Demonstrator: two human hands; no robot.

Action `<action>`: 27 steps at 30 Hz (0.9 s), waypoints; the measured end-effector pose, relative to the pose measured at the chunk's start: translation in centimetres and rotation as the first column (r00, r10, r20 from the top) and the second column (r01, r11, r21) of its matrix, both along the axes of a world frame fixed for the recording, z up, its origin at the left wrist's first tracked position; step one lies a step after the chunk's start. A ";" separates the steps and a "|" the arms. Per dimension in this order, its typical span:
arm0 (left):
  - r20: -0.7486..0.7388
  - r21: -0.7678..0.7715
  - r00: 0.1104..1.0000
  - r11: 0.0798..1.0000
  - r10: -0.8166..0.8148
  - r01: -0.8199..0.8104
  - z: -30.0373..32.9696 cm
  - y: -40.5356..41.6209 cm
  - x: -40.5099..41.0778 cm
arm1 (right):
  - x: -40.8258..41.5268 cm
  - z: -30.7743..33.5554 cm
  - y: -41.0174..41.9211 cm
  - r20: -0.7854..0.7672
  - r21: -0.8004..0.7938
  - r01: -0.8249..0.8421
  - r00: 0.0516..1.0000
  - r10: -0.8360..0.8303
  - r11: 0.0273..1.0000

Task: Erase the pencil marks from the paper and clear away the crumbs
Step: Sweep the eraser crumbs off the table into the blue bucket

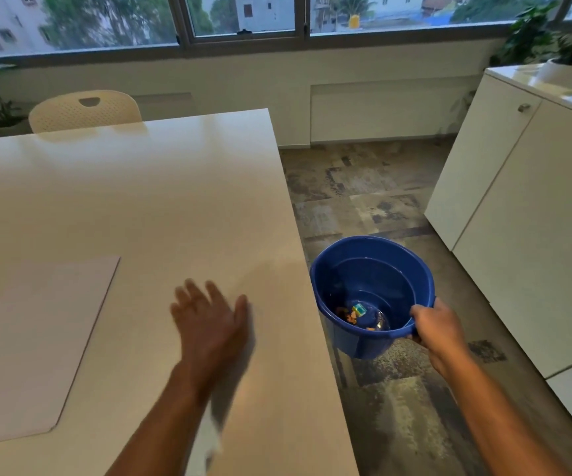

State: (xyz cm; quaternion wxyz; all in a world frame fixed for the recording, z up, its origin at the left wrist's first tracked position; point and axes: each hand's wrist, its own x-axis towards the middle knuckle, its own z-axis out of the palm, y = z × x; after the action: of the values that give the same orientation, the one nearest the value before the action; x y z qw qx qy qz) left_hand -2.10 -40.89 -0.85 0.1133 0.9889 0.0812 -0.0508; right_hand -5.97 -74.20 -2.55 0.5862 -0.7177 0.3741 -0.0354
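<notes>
Two bare hands share the work. The left hand lies flat and blurred on the glossy white rectangular table, fingers spread and extended, holding nothing visible; a pale blurred scrap shows under its forearm, and what it is cannot be told. The right hand is closed around the near rim of a round blue plastic bucket, which it holds off the patterned floor just beyond the table's right edge, its mouth open upward and tilted toward the table. Small coloured scraps lie on the bucket's bottom. The pale rectangular sheet of paper lies flat on the table, well to the left of the left fingers and apart from them, its long axis running away from the person; no pencil marks can be made out on it. The crumbs are too small to see. The bare strip of table between the left fingertips and the edge leads straight to the bucket, so the left hand is the nearer one for a rightward sweep, judged as the step in hand.
</notes>
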 end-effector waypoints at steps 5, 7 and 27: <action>0.021 0.037 1.000 0.999 -0.011 0.011 -0.6 0.8 0.6 | -0.2 -0.1 0.3 -0.014 -0.022 0.007 1.000 -0.007 1.000; 0.010 0.040 0.997 0.996 -0.077 0.077 -0.1 -1.6 1.9 | -0.3 -0.1 0.4 -0.009 -0.019 0.008 1.000 -0.008 1.000; 0.005 -0.114 0.818 0.812 -0.576 0.573 -2.2 -23.4 3.0 | -0.1 -1.3 -2.1 0.037 0.005 -0.055 0.998 0.055 0.998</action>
State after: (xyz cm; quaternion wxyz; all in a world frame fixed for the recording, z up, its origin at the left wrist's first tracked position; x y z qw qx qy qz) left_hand 0.94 -64.25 -3.05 0.1456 0.9587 -0.2222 -0.1017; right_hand -6.08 -76.27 -3.89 0.5960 -0.7252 0.3434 -0.0313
